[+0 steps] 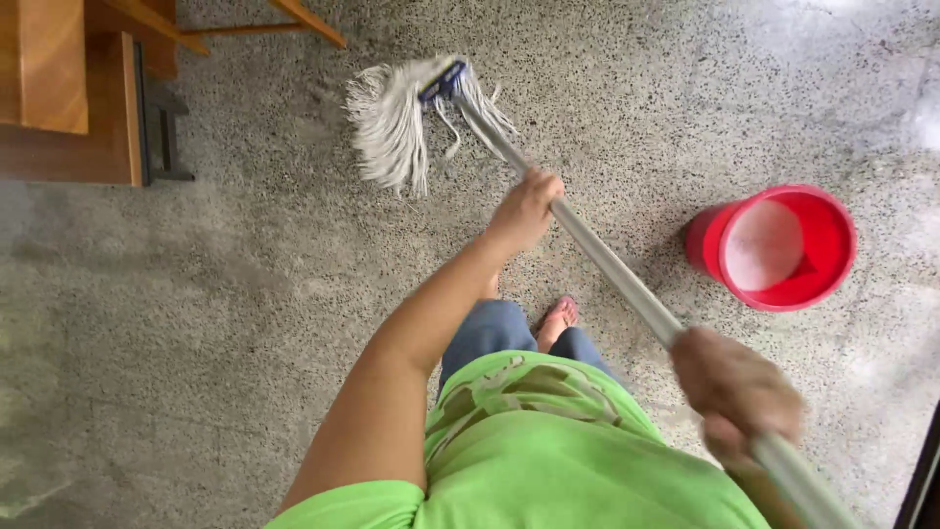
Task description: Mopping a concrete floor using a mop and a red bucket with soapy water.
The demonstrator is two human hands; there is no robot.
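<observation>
Left hand (pixel 526 208) clenched mid-way on mop handle (pixel 607 260); right hand (pixel 736 392), blurred, gripped upper end. String mop head (pixel 397 118) lay on speckled floor (pixel 245 323). Red bucket (pixel 778 245) stood right, apart from handle. Wooden furniture (pixel 69 93) upper left.
</observation>
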